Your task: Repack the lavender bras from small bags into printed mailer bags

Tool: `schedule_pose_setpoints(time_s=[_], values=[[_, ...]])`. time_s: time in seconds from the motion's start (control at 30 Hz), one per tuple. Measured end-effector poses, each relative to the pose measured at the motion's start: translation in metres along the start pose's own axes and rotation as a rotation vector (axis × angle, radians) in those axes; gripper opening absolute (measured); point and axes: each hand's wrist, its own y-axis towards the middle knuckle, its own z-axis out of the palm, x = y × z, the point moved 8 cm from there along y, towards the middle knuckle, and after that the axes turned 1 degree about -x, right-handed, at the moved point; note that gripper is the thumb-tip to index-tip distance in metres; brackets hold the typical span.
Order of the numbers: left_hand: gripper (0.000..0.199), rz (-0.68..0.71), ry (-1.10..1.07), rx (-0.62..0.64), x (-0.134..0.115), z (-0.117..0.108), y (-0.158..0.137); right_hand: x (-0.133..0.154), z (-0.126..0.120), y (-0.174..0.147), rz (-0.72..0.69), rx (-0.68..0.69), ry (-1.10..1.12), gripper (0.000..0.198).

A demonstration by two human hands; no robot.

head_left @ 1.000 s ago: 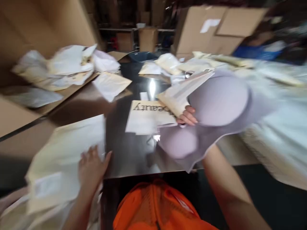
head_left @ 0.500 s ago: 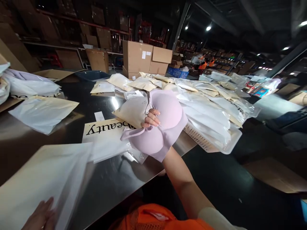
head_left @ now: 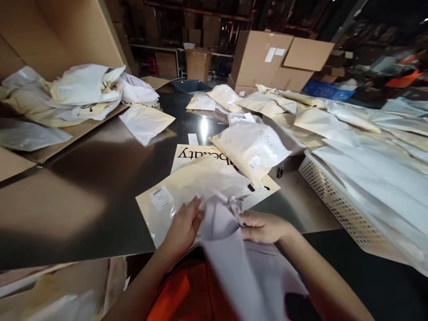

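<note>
A lavender bra (head_left: 222, 227) hangs between my hands, folded and partly smeared by motion, its lower part falling over my lap. My right hand (head_left: 262, 226) is closed on its strap side. A cream and clear plastic bag (head_left: 187, 183) with a white barcode label lies on the table just ahead. My left hand (head_left: 185, 225) pinches the near edge of that bag, close beside the bra. Behind it a filled bag (head_left: 250, 147) with handwriting and a small label rests on flat bags printed "beauty" (head_left: 190, 154).
A white perforated basket (head_left: 334, 200) heaped with bagged goods stands at the right. Filled bags (head_left: 90, 89) lie on cardboard at the left beside a large carton (head_left: 76, 40). A closed brown box (head_left: 264, 58) stands behind the metal table (head_left: 100, 200).
My right hand has brought the bra from over the table down close to my body. My left hand has moved inward with a bag. The view has turned left.
</note>
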Motion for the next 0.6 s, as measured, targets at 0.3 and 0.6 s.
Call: schedule_pose_setpoints(time_s=[0.3, 0.6], values=[[0.032, 0.165, 0.524, 0.089, -0.036, 0.026, -0.022, -0.049, 0.101, -0.084, 1.494, 0.244, 1.091, 0.033], [0.038, 0.289, 0.856, 0.093, -0.032, 0.081, -0.051, -0.003, 0.123, -0.047, 1.613, 0.020, 1.709, 0.028]])
